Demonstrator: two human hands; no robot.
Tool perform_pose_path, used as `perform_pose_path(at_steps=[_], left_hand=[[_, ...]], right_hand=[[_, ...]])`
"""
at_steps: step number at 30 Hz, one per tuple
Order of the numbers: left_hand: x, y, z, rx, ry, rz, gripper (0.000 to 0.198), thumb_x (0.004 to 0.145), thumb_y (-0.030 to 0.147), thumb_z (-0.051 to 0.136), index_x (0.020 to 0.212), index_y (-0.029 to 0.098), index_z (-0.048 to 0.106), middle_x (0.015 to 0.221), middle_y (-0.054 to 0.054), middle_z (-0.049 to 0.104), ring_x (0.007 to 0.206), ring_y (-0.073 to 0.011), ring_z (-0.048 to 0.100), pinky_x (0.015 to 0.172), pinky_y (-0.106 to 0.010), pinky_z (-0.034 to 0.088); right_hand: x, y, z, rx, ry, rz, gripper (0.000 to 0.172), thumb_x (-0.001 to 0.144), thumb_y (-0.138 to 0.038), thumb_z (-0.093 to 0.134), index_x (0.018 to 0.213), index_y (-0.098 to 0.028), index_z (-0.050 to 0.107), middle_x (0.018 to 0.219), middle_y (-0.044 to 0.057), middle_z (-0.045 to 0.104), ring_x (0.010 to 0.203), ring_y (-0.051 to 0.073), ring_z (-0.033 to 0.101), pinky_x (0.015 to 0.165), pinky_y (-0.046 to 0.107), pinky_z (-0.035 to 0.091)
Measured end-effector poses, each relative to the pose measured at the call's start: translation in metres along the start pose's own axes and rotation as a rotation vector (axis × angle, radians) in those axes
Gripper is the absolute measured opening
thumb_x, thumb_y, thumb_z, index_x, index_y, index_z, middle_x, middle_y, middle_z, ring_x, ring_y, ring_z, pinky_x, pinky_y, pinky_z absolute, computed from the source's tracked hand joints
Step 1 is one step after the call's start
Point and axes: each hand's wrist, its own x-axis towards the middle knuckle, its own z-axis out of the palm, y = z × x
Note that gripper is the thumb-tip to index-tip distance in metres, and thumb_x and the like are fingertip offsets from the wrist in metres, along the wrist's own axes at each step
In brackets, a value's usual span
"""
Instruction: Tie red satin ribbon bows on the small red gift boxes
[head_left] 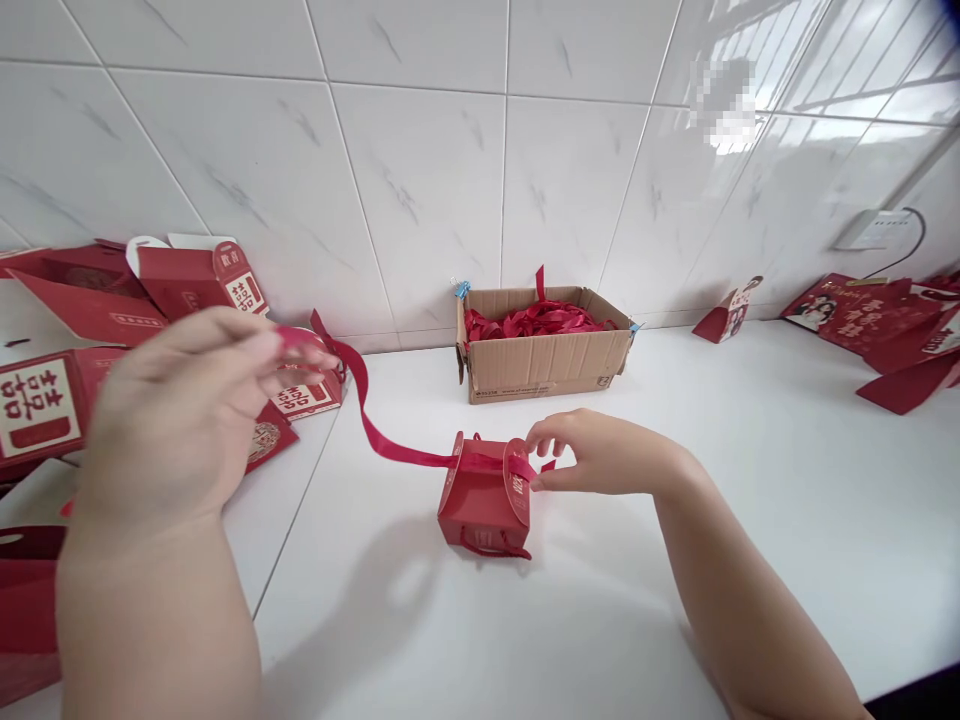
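A small red gift box [484, 497] with a rope handle stands on the white table in front of me. Through its top runs a red ribbon [397, 452], whose long end rises to the left. My left hand [202, 400], raised and close to the camera, pinches that end between thumb and fingers. At the box's right side, my right hand [589, 452] has its fingers curled around the edge, thumb against the short ribbon end. The exact grip of its fingertips is partly hidden by the box flap.
A cardboard box [551, 365] full of red ribbons stands against the tiled wall. Red folded boxes [45, 410] pile up on the left. Red bags [847, 320] and a small red box [729, 310] are at the right rear. A seam crosses the table [360, 620] on the left.
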Motion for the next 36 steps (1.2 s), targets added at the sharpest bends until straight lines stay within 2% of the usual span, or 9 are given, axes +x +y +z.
perform_pose_path(at_steps=[2,5,7,9,12,16,22,27,36], left_hand=[[0.002,-0.010,0.006,0.402,-0.097,0.008,0.037,0.071,0.042,0.060,0.102,0.023,0.055,0.104,-0.005,0.060,0.100,-0.0272,0.057,0.089,-0.046,0.046],[0.004,-0.027,0.014,0.869,-0.356,0.005,0.062,0.073,0.042,0.055,0.128,0.019,0.039,0.135,-0.014,0.040,0.126,-0.0366,0.035,0.097,-0.050,0.037],[0.004,-0.035,0.021,0.912,-0.694,-0.020,0.060,0.077,0.040,0.048,0.132,0.021,0.035,0.142,-0.012,0.034,0.128,-0.0334,0.035,0.097,-0.046,0.038],[0.001,-0.037,0.030,0.856,-1.045,-0.094,0.056,0.078,0.044,0.047,0.131,0.026,0.039,0.140,-0.006,0.040,0.118,-0.0279,0.048,0.091,-0.038,0.043],[-0.005,-0.032,0.045,0.767,-1.298,-0.143,0.045,0.075,0.048,0.051,0.115,0.028,0.052,0.123,-0.002,0.056,0.100,-0.0232,0.058,0.077,-0.030,0.047],[-0.009,-0.026,0.056,0.667,-1.274,-0.060,0.027,0.077,0.045,0.050,0.096,0.027,0.057,0.110,0.001,0.062,0.092,-0.0193,0.059,0.070,-0.026,0.046],[-0.010,-0.023,0.053,0.545,-1.219,-0.012,0.022,0.077,0.043,0.053,0.090,0.026,0.055,0.105,0.002,0.063,0.092,-0.0170,0.058,0.071,-0.025,0.046],[-0.012,-0.022,0.058,0.479,-1.180,0.003,0.013,0.079,0.035,0.050,0.084,0.024,0.057,0.097,0.002,0.065,0.088,-0.0164,0.059,0.074,-0.026,0.045],[-0.014,-0.018,0.062,0.421,-1.238,0.023,0.012,0.074,0.030,0.052,0.079,0.022,0.060,0.091,-0.001,0.065,0.084,-0.0187,0.060,0.074,-0.028,0.046]], right_hand=[[0.003,0.000,0.003,-0.032,-0.030,0.045,0.042,0.070,-0.053,0.063,0.102,-0.024,0.063,0.105,0.004,0.065,0.091,0.023,0.059,0.066,0.030,0.044],[0.008,0.000,0.006,-0.066,-0.074,0.110,0.050,0.064,-0.058,0.066,0.098,-0.022,0.064,0.101,0.007,0.066,0.087,0.025,0.060,0.060,0.029,0.043],[0.011,-0.001,0.007,-0.058,-0.118,0.095,0.041,0.068,-0.055,0.063,0.091,-0.021,0.066,0.097,0.007,0.067,0.083,0.024,0.061,0.057,0.029,0.041],[0.012,-0.002,0.007,-0.046,-0.144,0.052,0.024,0.073,-0.044,0.061,0.083,-0.023,0.067,0.091,0.005,0.068,0.080,0.022,0.061,0.057,0.028,0.040],[0.011,-0.002,0.006,-0.046,-0.123,0.035,0.010,0.073,-0.028,0.060,0.076,-0.024,0.068,0.084,0.004,0.068,0.078,0.022,0.061,0.057,0.028,0.039],[0.006,0.003,0.002,-0.012,-0.115,0.036,0.009,0.072,-0.024,0.059,0.076,-0.024,0.067,0.085,0.003,0.067,0.078,0.021,0.061,0.057,0.027,0.040],[0.003,-0.003,0.002,0.111,0.042,-0.026,0.030,0.073,-0.046,0.062,0.094,-0.024,0.061,0.100,0.003,0.066,0.087,0.020,0.060,0.064,0.028,0.045],[0.012,-0.008,0.011,0.085,0.075,-0.083,0.009,0.076,-0.027,0.058,0.078,-0.021,0.063,0.088,0.003,0.068,0.077,0.018,0.060,0.063,0.028,0.043],[0.010,-0.012,0.010,0.135,0.068,-0.105,0.008,0.068,-0.015,0.053,0.062,-0.018,0.048,0.070,0.000,0.061,0.067,0.014,0.053,0.059,0.025,0.038]])
